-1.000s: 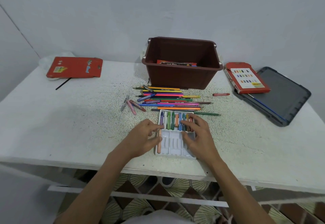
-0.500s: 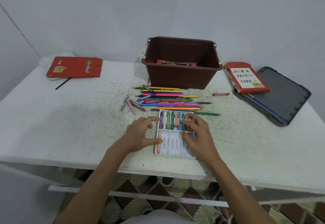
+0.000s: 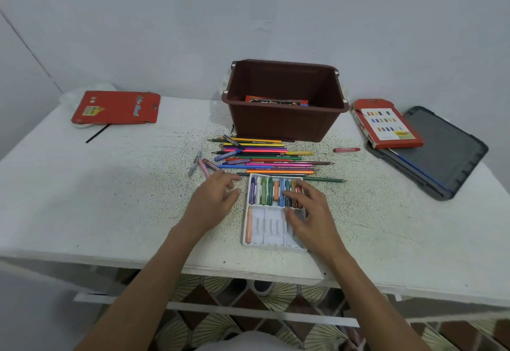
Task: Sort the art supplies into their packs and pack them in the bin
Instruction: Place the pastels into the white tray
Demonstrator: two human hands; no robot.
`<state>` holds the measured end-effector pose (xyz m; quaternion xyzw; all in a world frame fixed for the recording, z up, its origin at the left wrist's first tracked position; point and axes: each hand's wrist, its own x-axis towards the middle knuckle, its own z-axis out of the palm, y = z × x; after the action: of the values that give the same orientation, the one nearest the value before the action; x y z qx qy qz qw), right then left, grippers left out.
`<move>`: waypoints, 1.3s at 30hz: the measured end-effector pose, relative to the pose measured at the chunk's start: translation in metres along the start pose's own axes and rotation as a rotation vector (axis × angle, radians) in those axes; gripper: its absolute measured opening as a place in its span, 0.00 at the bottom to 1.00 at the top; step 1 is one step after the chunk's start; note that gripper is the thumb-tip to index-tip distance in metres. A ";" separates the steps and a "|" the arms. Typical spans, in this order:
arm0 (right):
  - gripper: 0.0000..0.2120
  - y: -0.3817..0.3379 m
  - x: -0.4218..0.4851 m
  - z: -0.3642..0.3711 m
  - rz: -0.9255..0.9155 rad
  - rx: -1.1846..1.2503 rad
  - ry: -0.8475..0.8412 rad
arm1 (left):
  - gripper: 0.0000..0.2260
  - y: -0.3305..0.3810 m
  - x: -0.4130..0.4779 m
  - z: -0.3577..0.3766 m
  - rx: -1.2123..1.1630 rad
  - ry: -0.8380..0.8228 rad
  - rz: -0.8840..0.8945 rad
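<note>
A white plastic crayon tray (image 3: 269, 230) lies near the table's front edge. Its upper row holds several crayons (image 3: 265, 190), and one orange crayon (image 3: 249, 223) lies in the lower row. My right hand (image 3: 310, 214) rests on the tray's right side, fingers on the upper-row crayons. My left hand (image 3: 214, 201) hovers just left of the tray, fingers relaxed and holding nothing, close to three loose crayons (image 3: 202, 167). A pile of coloured pencils (image 3: 265, 157) lies between the tray and the brown bin (image 3: 284, 125), which holds one pack (image 3: 276, 101).
A single red crayon (image 3: 346, 149) lies right of the pencils. An open red crayon box (image 3: 386, 125) overlaps a dark grey lid (image 3: 444, 154) at the right. A flat red pack (image 3: 117, 108) and a black pencil (image 3: 96, 133) lie at the far left.
My left hand has left the tray's left edge and moved left and away from me, towards the loose crayons. My right hand has stayed on the tray.
</note>
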<state>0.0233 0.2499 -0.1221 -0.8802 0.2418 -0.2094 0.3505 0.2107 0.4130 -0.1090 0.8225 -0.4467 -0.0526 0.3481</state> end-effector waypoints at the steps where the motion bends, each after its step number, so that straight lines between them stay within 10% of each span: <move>1: 0.17 0.000 0.000 0.000 -0.001 -0.001 0.001 | 0.11 -0.001 0.004 0.001 0.050 0.046 0.014; 26: 0.18 -0.001 0.000 0.001 0.013 -0.018 -0.006 | 0.08 -0.006 0.065 0.005 0.544 0.109 -0.005; 39: 0.18 -0.001 0.000 0.001 0.017 -0.010 -0.010 | 0.12 0.036 0.024 -0.026 -0.445 -0.011 -0.121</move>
<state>0.0239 0.2508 -0.1222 -0.8809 0.2486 -0.2008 0.3490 0.2106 0.3948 -0.0622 0.7505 -0.3759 -0.1748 0.5147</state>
